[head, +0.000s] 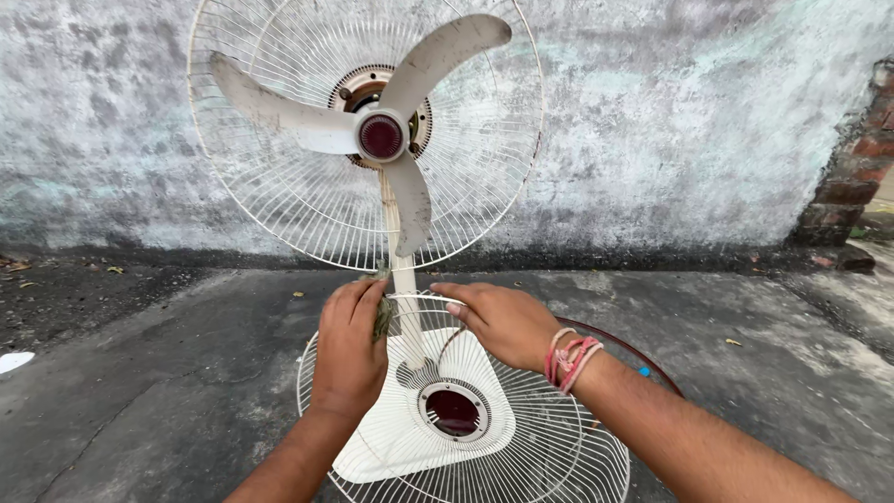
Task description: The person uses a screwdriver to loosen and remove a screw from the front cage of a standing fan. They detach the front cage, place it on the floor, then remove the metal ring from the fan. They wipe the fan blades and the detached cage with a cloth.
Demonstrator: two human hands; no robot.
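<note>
A white pedestal fan stands in front of me with its front grille off. Its three dusty blades [279,110] and dark red hub [380,136] show in front of the rear wire guard [484,177]. My left hand [349,349] is closed on a small greenish cloth [382,317], pressed against the white pole [406,307]. On the other side of the pole my right hand [503,321] rests with fingers apart, red threads around its wrist. The loose front grille [549,456] with a dark red centre badge lies over the white base [391,447].
A weathered whitewashed wall [670,121] rises behind the fan. Brickwork [852,168] stands at the right edge. The ground is grey cracked concrete [149,391] with scattered leaves and a white scrap [14,360] at the left. A dark red ring [633,354] lies behind my right wrist.
</note>
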